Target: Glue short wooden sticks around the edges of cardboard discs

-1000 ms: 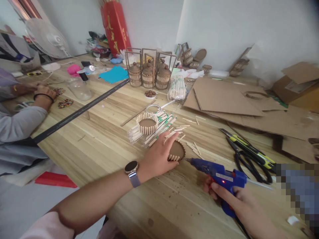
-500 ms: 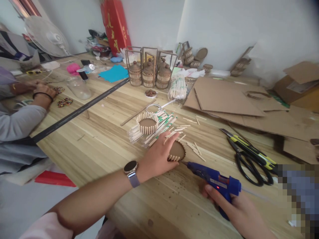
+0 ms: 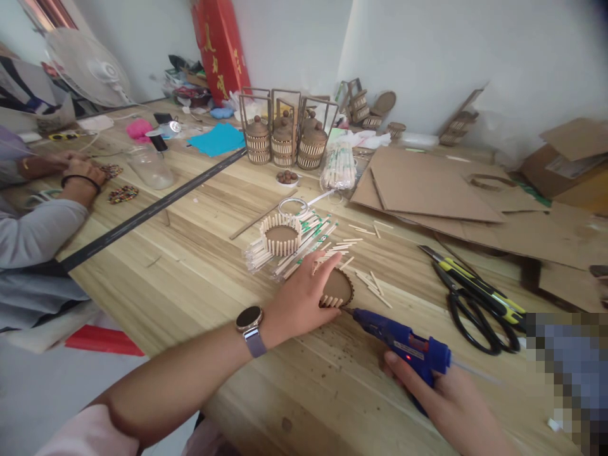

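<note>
My left hand [image 3: 297, 297], a watch on its wrist, grips the left side of a round cardboard base [image 3: 341, 286] with a ridged rim. A few short wooden sticks stand along the base's near edge by my thumb. My right hand [image 3: 437, 392] is wrapped round a blue hot glue gun [image 3: 399, 335] with a red light lit. The gun's nozzle touches or nearly touches the base's near rim, close to my left thumb. Beyond my left hand, a similar base ringed with upright sticks [image 3: 280, 235] rests on packets of wrapped sticks [image 3: 263, 258]. Loose cut sticks [image 3: 373, 288] lie right of the base.
Scissors [image 3: 468, 316] and a yellow-black utility knife [image 3: 489, 288] lie at the right, before cardboard sheets [image 3: 437, 187]. Several small lidded baskets [image 3: 259, 142] stand at the back near a dish of brown beads [image 3: 287, 178]. At the left a co-worker's hands [image 3: 78, 171] handle beadwork.
The glue gun in my right hand has shifted slightly left, its nozzle closer to the base's rim. My left hand and the base hold still.
</note>
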A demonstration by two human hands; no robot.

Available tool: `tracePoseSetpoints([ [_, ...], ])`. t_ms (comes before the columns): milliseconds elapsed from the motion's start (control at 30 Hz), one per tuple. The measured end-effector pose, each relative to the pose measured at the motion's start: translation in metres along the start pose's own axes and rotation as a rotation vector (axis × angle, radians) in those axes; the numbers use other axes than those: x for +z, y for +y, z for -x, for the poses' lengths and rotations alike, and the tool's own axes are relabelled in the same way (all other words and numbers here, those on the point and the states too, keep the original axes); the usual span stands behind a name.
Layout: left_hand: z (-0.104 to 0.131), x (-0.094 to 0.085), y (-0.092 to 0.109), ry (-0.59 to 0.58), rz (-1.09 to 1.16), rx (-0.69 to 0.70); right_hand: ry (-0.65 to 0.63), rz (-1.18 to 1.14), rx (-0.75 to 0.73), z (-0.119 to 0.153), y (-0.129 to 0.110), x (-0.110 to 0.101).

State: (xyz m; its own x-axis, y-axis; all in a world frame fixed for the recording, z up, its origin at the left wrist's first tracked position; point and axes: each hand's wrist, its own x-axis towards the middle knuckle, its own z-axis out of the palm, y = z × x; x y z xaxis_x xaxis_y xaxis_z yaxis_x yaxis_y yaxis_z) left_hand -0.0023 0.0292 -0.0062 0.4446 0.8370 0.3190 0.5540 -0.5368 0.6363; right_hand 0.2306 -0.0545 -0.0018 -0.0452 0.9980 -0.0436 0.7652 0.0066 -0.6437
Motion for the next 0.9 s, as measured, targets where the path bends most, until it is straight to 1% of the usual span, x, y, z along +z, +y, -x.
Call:
tracePoseSetpoints([
  [167,0.0006,0.0000,-0.0003,0.003,-0.001,0.000,-0.011,0.015,-0.005,0.0005,-0.0040,0.0007],
  [300,0.0006,0.0003,-0.0004,0.005,0.007,0.001,-0.008,0.033,-0.014,-0.0007,-0.0027,0.0002],
  [500,-0.0003,0.0010,-0.0003,0.004,0.005,0.008,-0.093,0.077,-0.042,-0.0037,0.0017,-0.0025],
  [700,0.0004,0.0012,-0.0005,0.007,-0.009,0.013,0.000,0.094,-0.024,-0.0008,-0.0038,-0.0006],
  [900,0.0000,-0.0006,0.0005,0.002,-0.013,0.016,-0.024,0.123,-0.053,-0.0021,-0.0016,-0.0018],
])
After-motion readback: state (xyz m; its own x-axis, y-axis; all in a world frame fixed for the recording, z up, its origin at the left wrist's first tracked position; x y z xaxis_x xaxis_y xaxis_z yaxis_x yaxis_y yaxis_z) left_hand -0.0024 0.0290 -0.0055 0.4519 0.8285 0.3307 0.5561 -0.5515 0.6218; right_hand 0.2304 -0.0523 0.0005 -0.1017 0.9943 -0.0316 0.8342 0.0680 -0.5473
